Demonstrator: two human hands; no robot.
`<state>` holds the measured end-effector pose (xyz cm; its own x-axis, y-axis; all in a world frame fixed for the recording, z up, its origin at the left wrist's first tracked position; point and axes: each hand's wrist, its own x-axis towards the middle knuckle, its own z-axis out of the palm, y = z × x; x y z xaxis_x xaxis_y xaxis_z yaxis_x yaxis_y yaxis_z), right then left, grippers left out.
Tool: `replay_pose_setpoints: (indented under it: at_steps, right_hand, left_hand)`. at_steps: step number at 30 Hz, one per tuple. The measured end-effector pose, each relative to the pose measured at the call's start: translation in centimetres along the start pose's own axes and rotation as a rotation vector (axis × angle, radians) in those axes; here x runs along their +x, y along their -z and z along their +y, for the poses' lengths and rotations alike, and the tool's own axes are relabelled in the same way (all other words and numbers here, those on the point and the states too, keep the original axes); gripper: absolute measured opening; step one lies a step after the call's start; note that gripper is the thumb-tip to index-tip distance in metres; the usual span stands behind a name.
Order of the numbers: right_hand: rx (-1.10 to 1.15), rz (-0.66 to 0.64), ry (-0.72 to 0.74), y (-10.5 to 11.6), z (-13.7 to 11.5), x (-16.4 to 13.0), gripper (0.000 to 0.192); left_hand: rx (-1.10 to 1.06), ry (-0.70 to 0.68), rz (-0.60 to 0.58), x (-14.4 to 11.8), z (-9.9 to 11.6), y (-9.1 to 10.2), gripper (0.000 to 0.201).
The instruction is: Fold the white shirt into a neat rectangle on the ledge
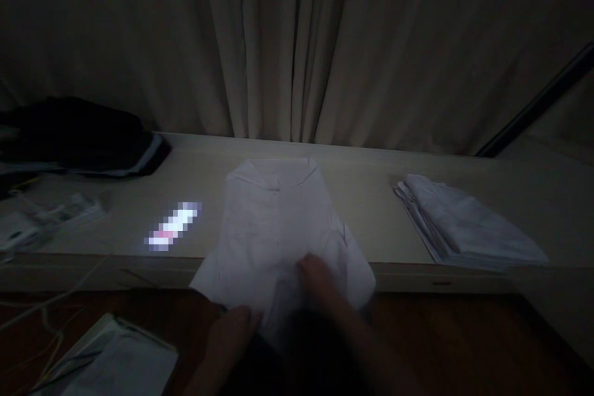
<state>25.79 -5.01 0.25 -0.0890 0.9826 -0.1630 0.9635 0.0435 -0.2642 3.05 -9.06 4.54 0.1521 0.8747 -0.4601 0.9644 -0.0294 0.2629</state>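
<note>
A white collared shirt (253, 229) lies front up across the desk, its collar toward the curtain and its lower part hanging over the near edge. At the bottom left of the shirt, my left hand (236, 325) is closed on the cloth near the hem. My right hand (314, 275) rests on the shirt front, right of the button line, with its fingers curled onto the fabric. Dim light and blur hide the fingertips of both hands. Below them, the lower end of the shirt fades into dark shadow.
A folded white stack of cloth (468, 219) lies at the right on the desk (371, 198). To the left are a lit, pixelated phone-shaped object (174, 227), dark folded clothes (78, 136) and a power strip (69, 210) with cables. A pale box (120, 359) stands below, and curtains (394, 43) hang behind.
</note>
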Motion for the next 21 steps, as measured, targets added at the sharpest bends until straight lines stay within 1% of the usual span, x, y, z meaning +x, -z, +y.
replay_pose_setpoints:
  at_steps: [3,6,9,12,15,17,19,21]
  right_hand:
    - [-0.004,0.024,-0.002,0.6,0.8,1.3,0.028]
    - [-0.005,0.029,0.010,0.7,1.1,2.0,0.027]
    - [0.008,0.048,0.020,0.8,1.3,2.0,0.030]
    - [0.094,0.118,-0.041,1.2,1.7,1.4,0.039]
    - [0.251,0.151,-0.121,2.1,1.6,0.2,0.038]
    - [0.333,0.152,-0.125,2.9,1.1,-1.2,0.035]
    - [0.398,0.158,-0.106,3.6,0.4,-3.1,0.033]
    - [0.447,0.140,-0.102,4.3,-0.4,-5.4,0.030]
  left_hand:
    - [-0.046,0.001,-0.007,0.8,-0.1,-0.1,0.043]
    - [-0.102,0.001,-0.009,1.4,0.6,-0.2,0.040]
    - [-0.160,0.002,0.008,1.4,1.3,-0.5,0.038]
    - [-0.223,-0.022,0.031,1.2,1.5,-0.7,0.031]
    - [-0.289,-0.043,0.043,1.2,1.2,-0.7,0.031]
    - [-0.332,-0.044,0.055,1.2,0.9,-0.4,0.033]
    - [-0.380,-0.048,0.079,1.2,0.8,0.2,0.034]
    - [-0.415,-0.077,0.106,0.9,1.0,1.3,0.031]
